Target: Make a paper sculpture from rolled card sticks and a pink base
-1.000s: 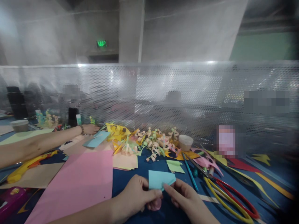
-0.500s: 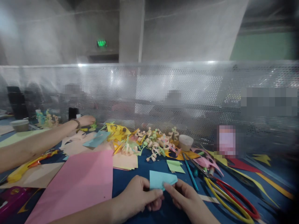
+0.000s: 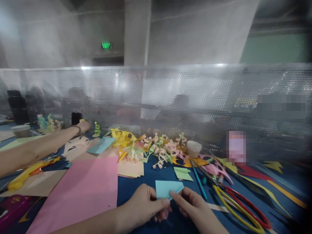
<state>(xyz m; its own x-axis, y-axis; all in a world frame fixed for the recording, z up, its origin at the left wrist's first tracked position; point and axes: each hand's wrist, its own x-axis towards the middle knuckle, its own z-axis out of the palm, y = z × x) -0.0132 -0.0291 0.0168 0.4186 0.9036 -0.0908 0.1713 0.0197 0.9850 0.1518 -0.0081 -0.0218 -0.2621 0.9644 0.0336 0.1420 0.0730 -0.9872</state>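
A small light-blue piece of paper (image 3: 165, 188) is held up between both hands, its right edge folded or rolled over. My left hand (image 3: 146, 204) pinches its lower left part with thumb and fingers. At the right edge, my right hand (image 3: 191, 203) presses the folded strip between thumb and fingers. Just beyond lies a light-green paper piece (image 3: 183, 174) on the blue tabletop. To the right of my right hand are a blue pencil-like stick (image 3: 199, 182) and large scissors (image 3: 240, 204) with yellow and red handles.
Pink paper (image 3: 83, 191) covers the left front. Behind sit curled paper strips (image 3: 163, 149), yellow scraps (image 3: 123, 138) and a cup (image 3: 194, 149). Another person's arm (image 3: 41, 141) reaches across from the left. A perforated metal panel (image 3: 156, 97) stands behind the table.
The paper's right edge is folded over further, narrowing it slightly. The other person's hand has moved left, away from a green spiral paper piece, and now carries a small yellow item.
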